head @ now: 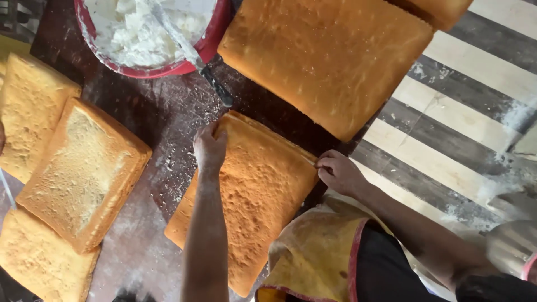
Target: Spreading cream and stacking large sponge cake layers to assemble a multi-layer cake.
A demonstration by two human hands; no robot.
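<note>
Holding the flat orange cake slab in the middle of the dark counter, near the red bowl of white cream. Left hand curling over the far corner, right hand pinching the right edge. Lifting slowly with both hands level, keeping fingers spread wide, not bending the soft cake, not bumping the big slab just beyond
</note>
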